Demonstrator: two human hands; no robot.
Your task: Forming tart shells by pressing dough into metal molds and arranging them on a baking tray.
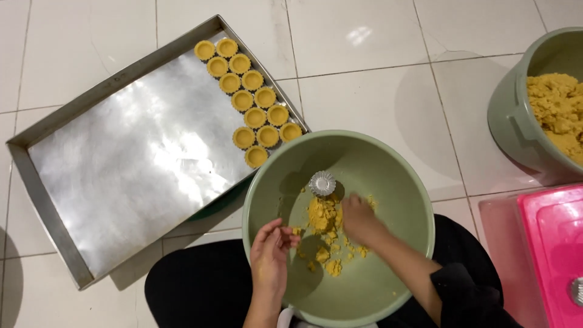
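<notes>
A pale green bowl (388, 176) rests in my lap with crumbly yellow dough (323, 214) and one small fluted metal tart mould (322, 183) inside. My right hand (359, 220) reaches down into the dough, fingers curled in the crumbs. Over the bowl's near left part, my left hand (270, 255) has its fingers bent around a small bit of dough at the fingertips. A large metal baking tray (127, 158) lies on the floor to the left, with several dough-lined tart shells (255, 116) in two rows along its right edge.
A green bucket (516, 121) full of yellow dough stands at the far right. A pink plastic box lid (555, 255) sits at the lower right. White floor tiles surround everything, and my dark-clothed legs lie under the bowl.
</notes>
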